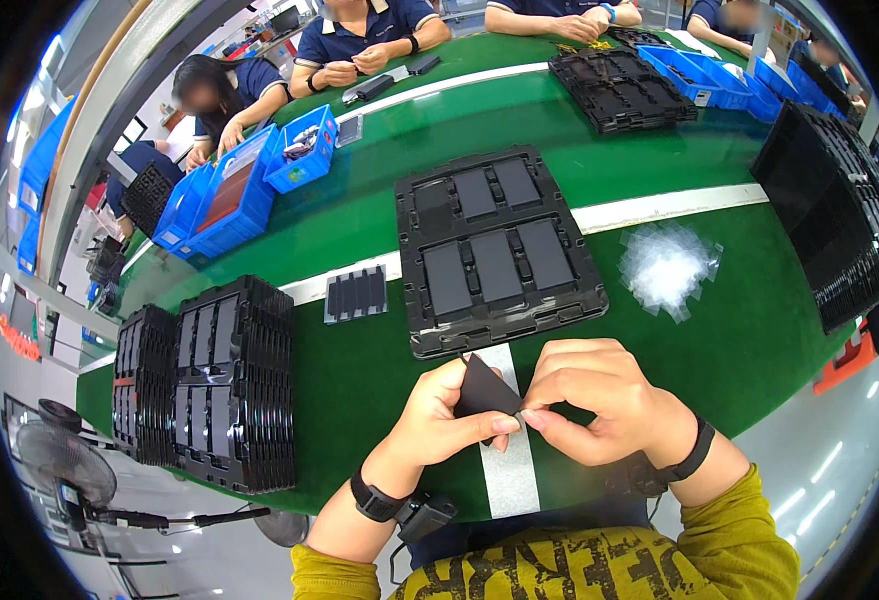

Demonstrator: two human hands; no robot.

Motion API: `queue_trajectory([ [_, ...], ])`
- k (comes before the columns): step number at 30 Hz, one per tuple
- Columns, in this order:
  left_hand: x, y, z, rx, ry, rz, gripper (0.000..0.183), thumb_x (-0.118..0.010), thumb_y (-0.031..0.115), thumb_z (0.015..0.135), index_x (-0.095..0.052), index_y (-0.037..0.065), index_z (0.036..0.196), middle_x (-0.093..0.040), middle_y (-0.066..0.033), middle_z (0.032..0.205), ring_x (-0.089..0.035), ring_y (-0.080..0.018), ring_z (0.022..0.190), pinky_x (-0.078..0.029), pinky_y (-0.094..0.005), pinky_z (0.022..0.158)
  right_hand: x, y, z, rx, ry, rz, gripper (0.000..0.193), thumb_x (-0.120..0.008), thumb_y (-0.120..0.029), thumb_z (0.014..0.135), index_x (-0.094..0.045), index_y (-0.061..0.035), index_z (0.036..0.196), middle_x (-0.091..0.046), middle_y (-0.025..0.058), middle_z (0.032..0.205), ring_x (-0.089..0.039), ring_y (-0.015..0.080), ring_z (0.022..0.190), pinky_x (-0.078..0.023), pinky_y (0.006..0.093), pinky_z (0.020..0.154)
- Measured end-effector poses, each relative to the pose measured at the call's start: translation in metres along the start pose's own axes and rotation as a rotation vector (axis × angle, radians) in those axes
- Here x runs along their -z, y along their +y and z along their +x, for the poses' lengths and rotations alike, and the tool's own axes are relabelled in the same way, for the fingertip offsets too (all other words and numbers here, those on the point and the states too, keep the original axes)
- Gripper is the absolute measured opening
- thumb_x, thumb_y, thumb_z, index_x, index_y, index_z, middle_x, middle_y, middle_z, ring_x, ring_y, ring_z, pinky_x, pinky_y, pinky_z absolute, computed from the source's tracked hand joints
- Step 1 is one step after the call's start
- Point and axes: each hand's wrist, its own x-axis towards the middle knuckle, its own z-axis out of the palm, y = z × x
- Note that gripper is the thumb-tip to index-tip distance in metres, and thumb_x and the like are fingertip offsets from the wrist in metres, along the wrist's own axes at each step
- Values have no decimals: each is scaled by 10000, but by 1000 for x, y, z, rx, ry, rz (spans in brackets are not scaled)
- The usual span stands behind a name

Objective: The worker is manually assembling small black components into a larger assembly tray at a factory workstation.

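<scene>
Just over the near edge of the counter (350, 375), the person's left hand (450, 415) grips a black rectangular panel (487, 386) between thumb and fingers, tilted in the air above a white strip (510, 485), while the right hand (595, 400) has thumb and forefinger pinched together at the panel's lower right corner; whether they also hold a thin tab or film there is too small to tell. With so little purchase, a sharp tug at that corner could bend it or twist the panel out of the left thumb's press, and bare fingertips could smudge its face. A panel that slipped might drop past the near edge or strike the rim of the black moulded tray (560, 322) just beyond, marring the grey panels (497, 265) seated in its pockets. Right of that tray, toward the counter's right edge, loose clear film pieces (668, 268) lie heaped; static or a draught could carry one onto a panel. Left of the tray, a small sheet with dark strips (357, 293) could be swept aside by a forearm. The tall tray stack (235, 385) near the left edge, and another, the leaning tray stack (830, 215) at the right edge, could slide if an elbow knocked them.
</scene>
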Motion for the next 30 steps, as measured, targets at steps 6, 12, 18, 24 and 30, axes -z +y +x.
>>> queue_trajectory([
  [6, 2, -1, 0, 14, -5, -26, 182, -661, 1, 780, -500, 13, 864, -608, -86, 779, -603, -125, 631, -492, -245, 558, -1, 0, 2, 31, -4, -26, 92, -630, 11, 702, -556, -37, 728, -553, 66, 649, -536, 234, 558, -428, 318, 487],
  [12, -1, 0, 0, 14, -60, -126, 160, -633, 4, 802, -486, 3, 863, -596, -111, 764, -592, -136, 623, -502, -258, 550, -2, -6, 2, 18, -31, -23, 94, -604, 11, 720, -524, -37, 721, -535, 66, 646, -531, 241, 570, -427, 323, 496],
  [18, -1, -1, 0, 3, -124, -136, 160, -634, 11, 807, -475, 7, 822, -592, -119, 745, -574, -136, 599, -488, -255, 522, -2, -9, 2, 14, -52, 4, 96, -590, 14, 724, -511, -39, 716, -515, 68, 639, -523, 244, 577, -426, 329, 508],
  [24, -1, 1, 0, -4, -157, -117, 173, -654, 29, 797, -482, 7, 801, -598, -110, 717, -568, -132, 588, -465, -243, 491, 0, -8, 2, -52, -115, 175, 94, -596, 11, 750, -521, -42, 726, -545, 60, 654, -524, 237, 589, -426, 327, 520],
  [30, 0, 2, -3, 62, -189, -202, 191, -676, 36, 781, -487, 9, 784, -614, -120, 717, -576, -131, 574, -463, -235, 486, 2, -5, 4, 22, -138, 207, 75, -635, 34, 729, -584, -12, 760, -586, 80, 704, -549, 231, 594, -451, 302, 525],
])
